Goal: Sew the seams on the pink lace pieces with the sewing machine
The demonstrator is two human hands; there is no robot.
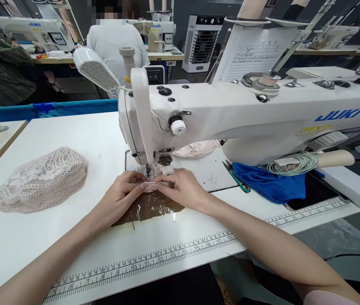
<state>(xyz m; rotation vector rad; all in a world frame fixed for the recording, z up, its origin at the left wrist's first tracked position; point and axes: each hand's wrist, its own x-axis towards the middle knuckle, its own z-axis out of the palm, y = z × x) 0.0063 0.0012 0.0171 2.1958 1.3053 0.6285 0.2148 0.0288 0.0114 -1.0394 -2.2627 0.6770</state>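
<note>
Under the needle of a white sewing machine [205, 106] lies a pale pink lace piece [150, 187]. My left hand [124, 190] pinches its left side between thumb and fingers, just in front of the presser foot [148, 170]. From the right, my right hand [182, 186] pinches the same lace, its fingertips close to those of the left. Part of the lace runs back beneath the machine head, where the hands and machine partly hide it. More lace [197, 149] shows behind the needle area, under the arm.
A stack of lace pieces [43, 180] lies on the left of the white table. Green-handled scissors [237, 177], a blue cloth [271, 182] and a coiled cord [294, 164] sit at right. A ruler strip [167, 259] follows the front edge. Another person [116, 46] sits beyond.
</note>
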